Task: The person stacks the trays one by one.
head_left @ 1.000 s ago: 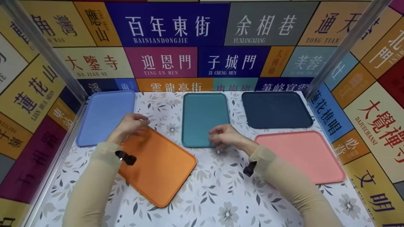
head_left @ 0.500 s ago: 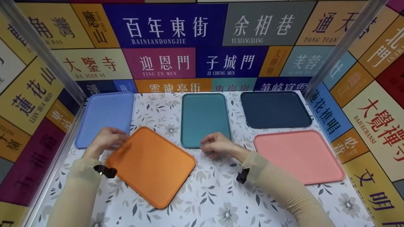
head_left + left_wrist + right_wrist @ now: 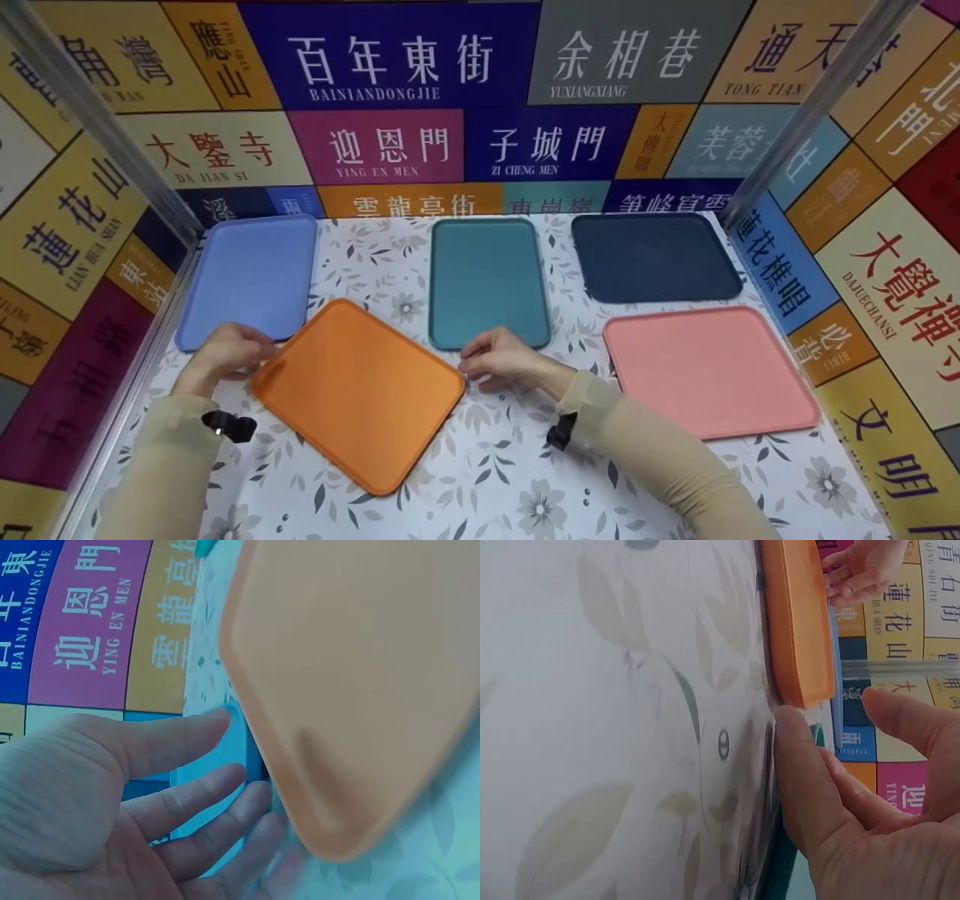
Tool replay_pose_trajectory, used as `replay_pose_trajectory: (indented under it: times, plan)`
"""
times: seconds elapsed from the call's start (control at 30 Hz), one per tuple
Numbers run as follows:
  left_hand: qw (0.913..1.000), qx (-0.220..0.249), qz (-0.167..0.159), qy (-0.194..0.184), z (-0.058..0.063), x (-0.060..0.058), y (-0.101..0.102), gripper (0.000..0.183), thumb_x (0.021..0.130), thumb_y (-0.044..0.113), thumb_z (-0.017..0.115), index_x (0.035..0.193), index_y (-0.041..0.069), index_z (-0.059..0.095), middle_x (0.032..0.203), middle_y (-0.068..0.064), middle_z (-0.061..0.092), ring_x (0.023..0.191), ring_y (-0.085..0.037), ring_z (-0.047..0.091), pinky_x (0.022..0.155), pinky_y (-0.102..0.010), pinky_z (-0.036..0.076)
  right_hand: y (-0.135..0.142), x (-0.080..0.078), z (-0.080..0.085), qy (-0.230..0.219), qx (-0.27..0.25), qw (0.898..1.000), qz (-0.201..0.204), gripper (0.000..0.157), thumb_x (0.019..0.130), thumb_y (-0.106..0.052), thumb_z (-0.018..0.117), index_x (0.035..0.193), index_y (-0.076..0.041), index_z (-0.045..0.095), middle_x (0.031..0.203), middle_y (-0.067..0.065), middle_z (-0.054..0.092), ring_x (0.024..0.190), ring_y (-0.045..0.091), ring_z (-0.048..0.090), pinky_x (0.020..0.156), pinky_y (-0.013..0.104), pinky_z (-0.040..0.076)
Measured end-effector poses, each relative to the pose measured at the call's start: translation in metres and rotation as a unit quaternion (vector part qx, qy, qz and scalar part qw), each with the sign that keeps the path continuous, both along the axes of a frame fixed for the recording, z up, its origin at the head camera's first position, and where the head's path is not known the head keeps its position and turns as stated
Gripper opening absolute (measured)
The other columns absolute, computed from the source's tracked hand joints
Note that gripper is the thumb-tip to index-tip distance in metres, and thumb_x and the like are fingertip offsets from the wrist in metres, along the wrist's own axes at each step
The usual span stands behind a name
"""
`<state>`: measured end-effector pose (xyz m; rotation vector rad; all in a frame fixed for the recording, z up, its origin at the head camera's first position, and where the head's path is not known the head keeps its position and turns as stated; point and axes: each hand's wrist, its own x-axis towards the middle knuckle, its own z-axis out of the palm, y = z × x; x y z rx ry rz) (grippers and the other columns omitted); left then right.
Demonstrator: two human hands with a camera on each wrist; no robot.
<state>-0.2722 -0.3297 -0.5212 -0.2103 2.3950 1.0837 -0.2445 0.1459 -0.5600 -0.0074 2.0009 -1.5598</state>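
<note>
An orange tray [image 3: 360,397] lies turned at an angle on the patterned tablecloth, a corner toward each hand. At its left corner is my left hand [image 3: 229,352], fingers spread and fairly straight in the left wrist view, fingertips right at the tray's rim [image 3: 274,772]. My right hand [image 3: 506,358] is by the right corner, thumb and fingers apart; in the right wrist view a fingertip [image 3: 791,720] comes right up to the orange tray's end [image 3: 802,637]. Neither hand grips anything. A blue tray [image 3: 251,274] lies behind the left hand, a teal tray [image 3: 489,281] behind the right.
A dark navy tray [image 3: 656,259] lies at the back right, with a pink tray [image 3: 712,375] in front of it, beside the right forearm. Panels printed with large characters [image 3: 390,146] stand behind and along both sides, joined by metal corner posts [image 3: 817,112].
My left hand has come off the orange tray's upper side and moved down and left to its left corner. The right hand has moved left and down from the teal tray to the right corner.
</note>
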Motion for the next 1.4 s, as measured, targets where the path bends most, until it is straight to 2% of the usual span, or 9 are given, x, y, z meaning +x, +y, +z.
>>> replay_pose_trajectory:
  times: [0.27,0.4,0.6,0.77,0.97,1.07,1.17,1.27,1.4]
  plan:
    - [0.9993,0.011,-0.011,-0.035,-0.002,0.003,0.004,0.055,0.104,0.017,0.068,0.151,-0.011,0.059,0.142,-0.031,0.064,0.119,-0.035,0.064,0.092,-0.055,0.07,-0.011,0.008,0.001,-0.013,-0.006,0.999,-0.033,0.039,0.09,0.005,0.081,0.129,0.007,0.078,0.098,0.002,0.074,0.084,0.012,0.073,0.065,0.028,0.065]
    - [0.9993,0.003,-0.018,-0.032,-0.006,0.004,0.002,0.057,0.101,0.012,0.064,0.153,-0.012,0.057,0.145,-0.035,0.062,0.119,-0.036,0.066,0.089,-0.053,0.07,-0.018,0.009,0.0,-0.016,-0.009,0.999,-0.039,0.045,0.086,0.012,0.08,0.131,0.006,0.078,0.107,0.007,0.075,0.083,0.013,0.07,0.064,0.027,0.065]
    - [0.9994,-0.001,-0.021,-0.028,-0.012,0.006,-0.002,0.054,0.102,0.006,0.063,0.152,-0.013,0.059,0.13,-0.029,0.07,0.103,-0.028,0.07,0.085,-0.045,0.071,-0.027,0.011,-0.004,-0.01,0.008,0.999,-0.036,0.051,0.082,0.017,0.076,0.131,0.004,0.078,0.12,0.016,0.076,0.083,0.017,0.071,0.063,0.026,0.064]
    - [0.9997,-0.011,-0.022,-0.005,-0.015,0.008,-0.002,0.047,0.102,0.005,0.064,0.145,-0.013,0.064,0.114,-0.019,0.075,0.093,-0.021,0.07,0.078,-0.037,0.069,-0.033,0.014,-0.005,0.03,0.055,0.997,-0.035,0.045,0.08,0.018,0.075,0.121,0.001,0.083,0.109,0.013,0.079,0.074,0.015,0.071,0.058,0.025,0.063]
    - [0.9996,0.006,-0.026,0.01,-0.014,0.011,-0.001,0.046,0.102,0.004,0.059,0.142,-0.017,0.064,0.092,-0.007,0.078,0.078,-0.015,0.072,0.07,-0.032,0.067,-0.036,0.015,-0.004,0.07,0.109,0.991,-0.02,0.037,0.085,0.013,0.074,0.116,-0.003,0.086,0.102,0.013,0.083,0.071,0.013,0.071,0.055,0.024,0.059]
    - [0.9996,0.003,-0.025,0.01,-0.015,0.01,-0.002,0.045,0.103,0.004,0.061,0.143,-0.017,0.064,0.096,-0.011,0.08,0.08,-0.013,0.072,0.071,-0.03,0.066,-0.036,0.016,-0.002,0.067,0.118,0.991,-0.012,0.037,0.088,0.013,0.071,0.118,-0.004,0.086,0.102,0.013,0.081,0.07,0.015,0.07,0.055,0.025,0.058]
    - [0.9996,-0.005,-0.026,0.013,-0.015,0.01,-0.002,0.046,0.105,0.007,0.062,0.145,-0.017,0.064,0.112,-0.022,0.081,0.086,-0.013,0.073,0.076,-0.031,0.067,-0.034,0.016,-0.001,0.054,0.116,0.992,-0.01,0.035,0.091,0.012,0.07,0.117,-0.005,0.087,0.1,0.013,0.081,0.066,0.015,0.07,0.055,0.026,0.059]
    - [0.9997,0.001,-0.022,0.009,-0.013,0.009,-0.003,0.048,0.108,0.01,0.061,0.147,-0.017,0.061,0.126,-0.03,0.077,0.092,-0.017,0.074,0.083,-0.037,0.07,-0.032,0.016,0.001,0.042,0.101,0.994,-0.008,0.033,0.092,0.01,0.07,0.116,-0.004,0.087,0.099,0.014,0.082,0.064,0.015,0.07,0.056,0.026,0.06]
    - [0.9996,0.024,-0.013,0.003,-0.008,0.009,-0.005,0.048,0.11,0.011,0.061,0.15,-0.016,0.06,0.121,-0.027,0.076,0.094,-0.02,0.075,0.086,-0.047,0.072,-0.028,0.015,0.005,0.025,0.066,0.998,-0.003,0.037,0.089,0.011,0.071,0.12,-0.003,0.086,0.104,0.015,0.084,0.062,0.015,0.07,0.057,0.026,0.062]
